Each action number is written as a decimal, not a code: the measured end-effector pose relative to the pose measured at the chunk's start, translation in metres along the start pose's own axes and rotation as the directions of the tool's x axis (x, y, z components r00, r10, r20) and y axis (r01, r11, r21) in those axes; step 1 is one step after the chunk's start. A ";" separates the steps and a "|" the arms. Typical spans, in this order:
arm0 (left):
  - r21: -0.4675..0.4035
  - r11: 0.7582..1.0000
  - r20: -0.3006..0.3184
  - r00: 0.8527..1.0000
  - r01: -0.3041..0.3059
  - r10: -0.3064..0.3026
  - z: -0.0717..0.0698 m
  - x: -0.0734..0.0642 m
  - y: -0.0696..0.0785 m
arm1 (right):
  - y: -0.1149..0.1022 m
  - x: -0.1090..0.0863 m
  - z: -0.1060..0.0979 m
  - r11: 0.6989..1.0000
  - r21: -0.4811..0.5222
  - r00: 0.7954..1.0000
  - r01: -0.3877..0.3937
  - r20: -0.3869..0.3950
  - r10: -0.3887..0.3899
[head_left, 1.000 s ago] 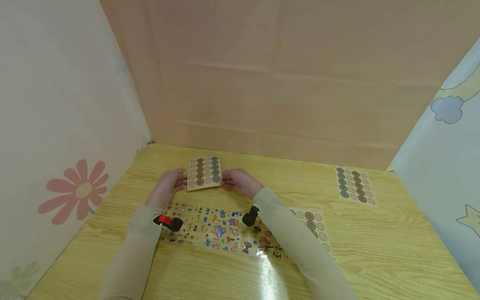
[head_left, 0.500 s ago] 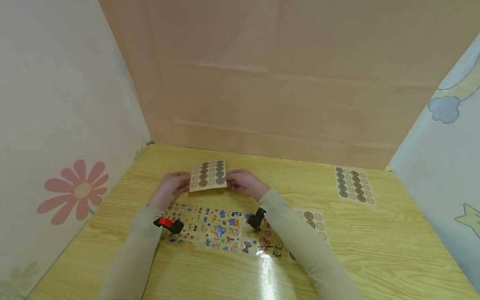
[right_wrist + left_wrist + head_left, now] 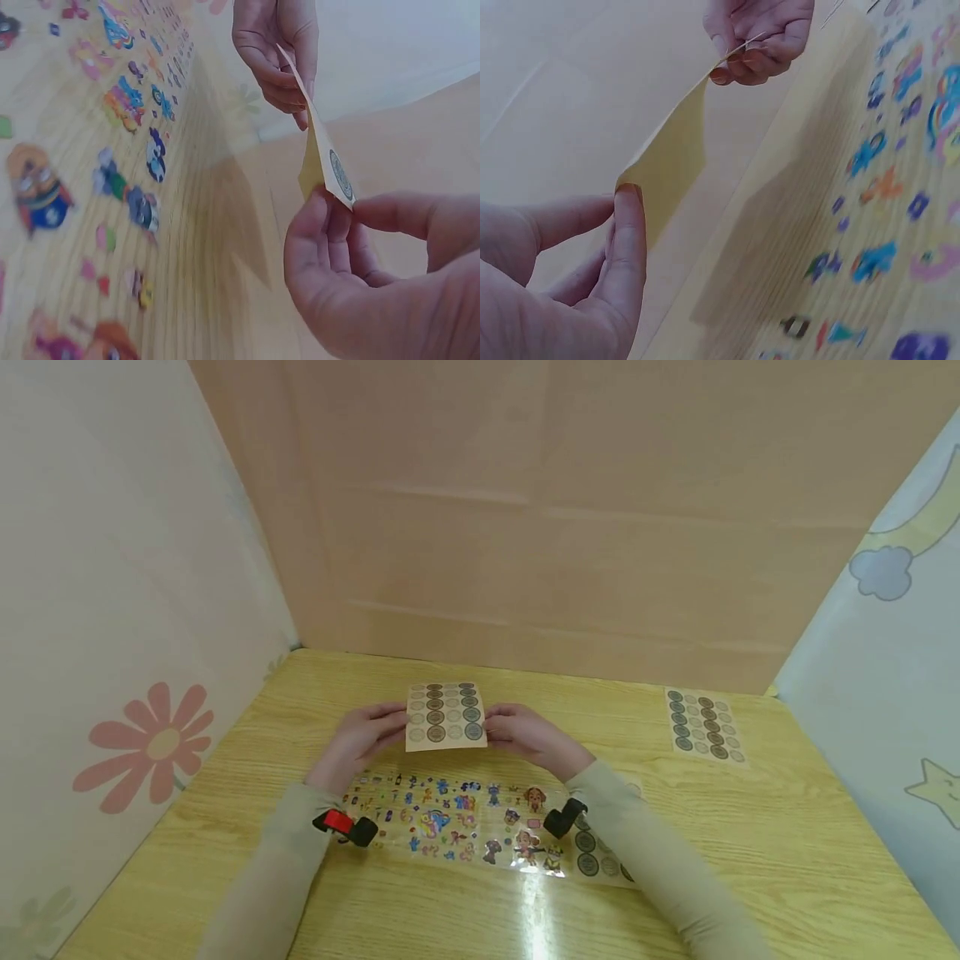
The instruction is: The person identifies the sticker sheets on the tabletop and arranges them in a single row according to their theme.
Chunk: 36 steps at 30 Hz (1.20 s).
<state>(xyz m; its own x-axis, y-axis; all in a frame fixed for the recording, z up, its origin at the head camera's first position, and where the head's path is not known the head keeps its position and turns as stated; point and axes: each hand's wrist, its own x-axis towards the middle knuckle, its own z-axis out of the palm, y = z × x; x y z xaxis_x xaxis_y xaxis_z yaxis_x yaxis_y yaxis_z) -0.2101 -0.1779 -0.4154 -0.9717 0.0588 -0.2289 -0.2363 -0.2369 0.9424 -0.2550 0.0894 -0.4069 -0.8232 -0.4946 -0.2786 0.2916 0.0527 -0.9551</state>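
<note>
A small sheet of round stickers (image 3: 446, 717), tan with rows of brown, grey and pale circles, is raised above the table. My left hand (image 3: 360, 739) pinches its left edge between thumb and fingers. At the opposite edge, my right hand (image 3: 536, 739) pinches it the same way. The left wrist view shows the plain yellowish back of the sticker sheet (image 3: 671, 154), slightly bowed between the two hands. Its shadow falls on the wood below. In the right wrist view a dark printed circle (image 3: 340, 174) shows near the right fingertips.
Clear sheets of colourful cartoon stickers (image 3: 442, 818) lie flat on the wooden table (image 3: 420, 910) nearer the body. A second round-sticker sheet (image 3: 588, 860) is partly under the right forearm. Another similar sheet (image 3: 705, 725) lies at the back right. Fabric walls (image 3: 525, 552) surround the table.
Both hands have moved right and somewhat nearer with the sticker sheet. The sheet has turned squarer to the head view. The other sheets lie where they were.
</note>
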 end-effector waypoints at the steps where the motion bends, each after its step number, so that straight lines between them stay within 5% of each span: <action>1: 0.001 1.000 0.005 1.000 0.001 -0.001 0.004 -0.001 -0.001 | 0.000 -0.006 -0.003 1.000 -0.008 1.000 0.015 0.012 -0.015; 11: 0.005 1.000 0.064 0.998 -0.011 0.010 0.043 -0.013 -0.012 | 0.003 -0.051 -0.030 0.991 -0.108 0.997 0.082 0.009 -0.081; 20: 0.109 0.993 0.075 0.997 -0.040 0.032 0.077 -0.022 -0.024 | 0.016 -0.089 -0.050 0.991 -0.084 0.994 0.102 -0.038 -0.105; 36: 0.126 0.990 0.195 0.980 -0.059 0.033 0.130 -0.036 -0.047 | 0.035 -0.163 -0.069 0.999 -0.012 0.989 0.044 -0.142 -0.046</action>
<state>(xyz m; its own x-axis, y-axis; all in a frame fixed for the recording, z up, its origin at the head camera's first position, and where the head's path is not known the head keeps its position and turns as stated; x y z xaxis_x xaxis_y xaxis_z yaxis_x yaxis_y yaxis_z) -0.1642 -0.0430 -0.4194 -0.9600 0.2393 -0.1456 -0.1770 -0.1154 0.9774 -0.1439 0.2316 -0.4014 -0.8966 -0.3681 -0.2463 0.2489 0.0414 -0.9677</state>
